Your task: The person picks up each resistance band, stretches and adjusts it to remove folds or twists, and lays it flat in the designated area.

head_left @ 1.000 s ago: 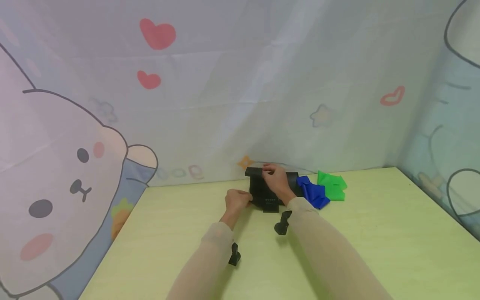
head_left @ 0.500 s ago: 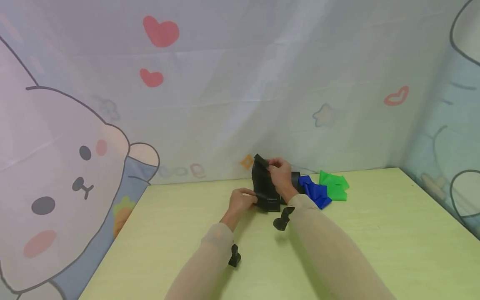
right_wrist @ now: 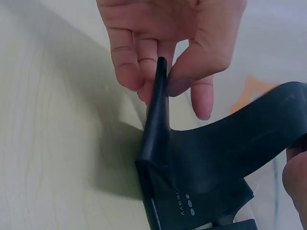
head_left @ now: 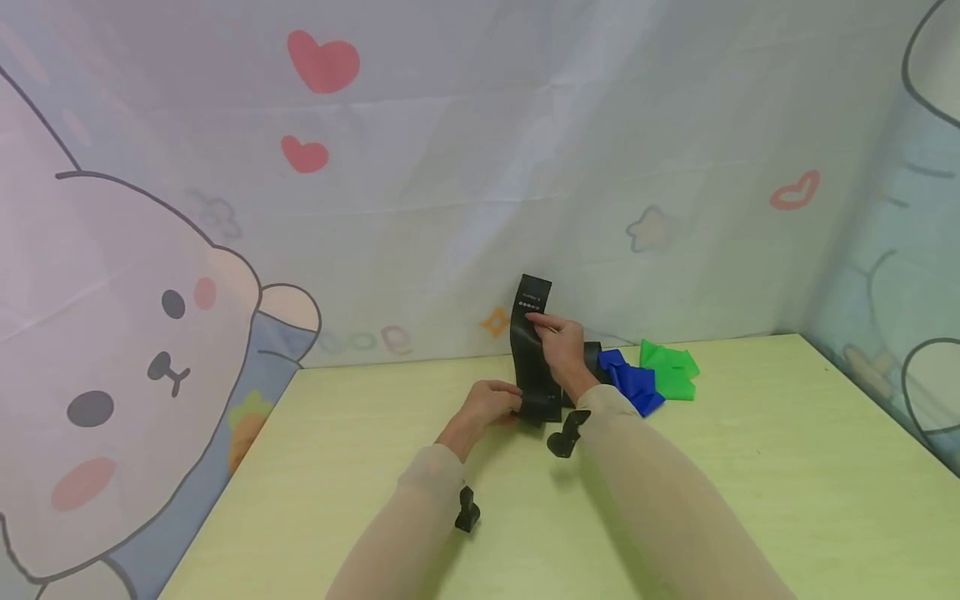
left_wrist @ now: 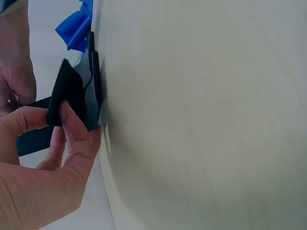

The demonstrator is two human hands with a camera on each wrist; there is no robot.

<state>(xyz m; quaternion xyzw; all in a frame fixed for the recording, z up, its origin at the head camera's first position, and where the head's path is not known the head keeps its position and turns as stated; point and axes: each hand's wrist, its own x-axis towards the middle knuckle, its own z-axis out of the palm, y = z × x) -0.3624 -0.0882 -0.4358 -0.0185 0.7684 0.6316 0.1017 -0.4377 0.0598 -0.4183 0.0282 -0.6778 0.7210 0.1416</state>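
A black resistance band (head_left: 531,358) stands up from the table's back part, its top end carrying a row of dots and small print. My left hand (head_left: 489,404) pinches its lower fold between thumb and fingers. Higher up, my right hand (head_left: 562,346) holds the band with its fingers. The left wrist view has the left hand (left_wrist: 53,167) gripping the folded black edge. From the right wrist, the left hand (right_wrist: 172,28) pinches one edge of the black band (right_wrist: 225,143), which bends toward the right hand (right_wrist: 297,184); the printed word "Heavy" shows below.
Right of the hands lies a crumpled blue band (head_left: 632,385), with a green band (head_left: 667,371) partly behind it. Another black piece (head_left: 592,358) shows behind the right hand. A printed cloth wall (head_left: 450,208) rises at the table's back edge.
The black band's top end has risen and turned so its print shows. My right hand has moved slightly right and turned; my left hand has shifted a little to the right.
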